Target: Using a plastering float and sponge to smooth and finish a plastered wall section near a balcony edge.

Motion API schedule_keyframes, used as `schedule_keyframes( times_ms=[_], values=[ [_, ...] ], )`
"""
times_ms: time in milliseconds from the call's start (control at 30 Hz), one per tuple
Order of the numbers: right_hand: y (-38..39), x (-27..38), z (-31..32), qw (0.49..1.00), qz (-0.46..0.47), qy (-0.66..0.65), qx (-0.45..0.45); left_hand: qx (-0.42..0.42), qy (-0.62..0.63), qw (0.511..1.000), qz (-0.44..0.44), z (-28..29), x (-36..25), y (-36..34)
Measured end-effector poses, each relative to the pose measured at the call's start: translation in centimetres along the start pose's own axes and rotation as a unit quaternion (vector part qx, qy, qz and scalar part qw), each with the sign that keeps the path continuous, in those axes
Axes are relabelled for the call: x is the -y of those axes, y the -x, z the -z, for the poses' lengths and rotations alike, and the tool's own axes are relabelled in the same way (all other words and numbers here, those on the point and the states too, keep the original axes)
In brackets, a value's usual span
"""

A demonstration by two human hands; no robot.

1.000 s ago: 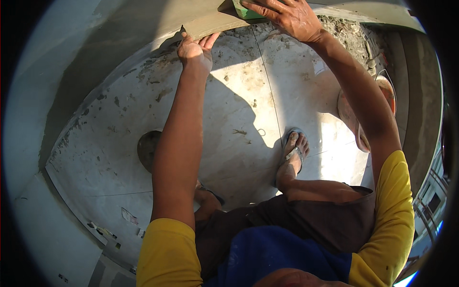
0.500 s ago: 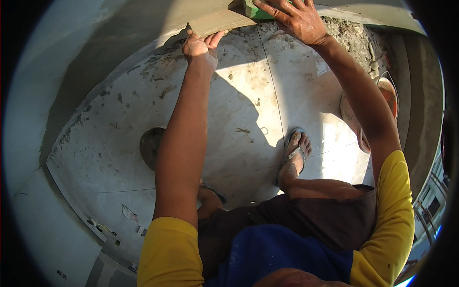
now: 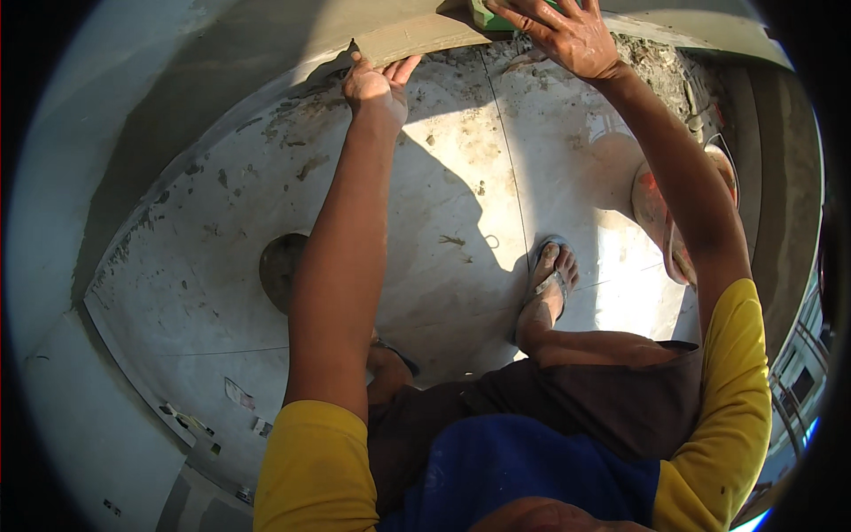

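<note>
Along the base of the wall runs a tan, board-like strip (image 3: 421, 35), its lower edge bordering the floor debris. My left hand (image 3: 377, 89) is palm up under that edge, fingers stretched out and apart, the fingertips against or just beneath it. Partly covered by my right hand (image 3: 576, 40) is a green block-shaped float (image 3: 496, 18) at the upper edge of the view. My right thumb and fingers lie spread over the float; the fingertips run out of the picture, and any handle is hidden.
Rough mortar debris (image 3: 660, 71) lies along the wall at the right. A mud-smeared bucket (image 3: 651, 191) stands beyond my right forearm. A dark round object (image 3: 282, 270) sits left of my left forearm. My sandalled foot (image 3: 550, 279) rests on the stained floor (image 3: 443, 195).
My right hand and the green float have shifted slightly to the right together. My left hand stays at the strip's lower edge.
</note>
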State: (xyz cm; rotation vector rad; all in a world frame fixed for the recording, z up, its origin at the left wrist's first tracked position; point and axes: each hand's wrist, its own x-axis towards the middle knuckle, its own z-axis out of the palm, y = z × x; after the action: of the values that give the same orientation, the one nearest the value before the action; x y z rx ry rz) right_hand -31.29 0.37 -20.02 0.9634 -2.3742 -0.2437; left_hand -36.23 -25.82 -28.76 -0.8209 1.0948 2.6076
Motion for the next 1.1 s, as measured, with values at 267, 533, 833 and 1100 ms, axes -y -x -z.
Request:
schedule_keyframes(
  times_ms=[267, 533, 833, 1100],
  values=[
    [-4.3, 3.8, -1.8, 0.998, 0.014, -0.017, -0.051, 0.032, -0.002, 0.999, -0.015, 1.8, 0.0, -1.4],
    [1.3, 0.7, 0.9, 0.998, -0.056, 0.041, -0.005, 0.012, -0.016, 1.0, -0.007, 0.7, -0.1, -0.6],
    [-4.9, 4.2, -1.9, 0.998, -0.01, -0.056, -0.024, 0.019, 0.025, 0.999, -0.001, 1.3, -0.1, -1.0],
    [5.0, 2.9, 2.7, 0.946, -0.282, -0.154, 0.035, 0.001, 0.032, 0.999, 0.019, 0.7, -0.6, -0.2]
  ],
)
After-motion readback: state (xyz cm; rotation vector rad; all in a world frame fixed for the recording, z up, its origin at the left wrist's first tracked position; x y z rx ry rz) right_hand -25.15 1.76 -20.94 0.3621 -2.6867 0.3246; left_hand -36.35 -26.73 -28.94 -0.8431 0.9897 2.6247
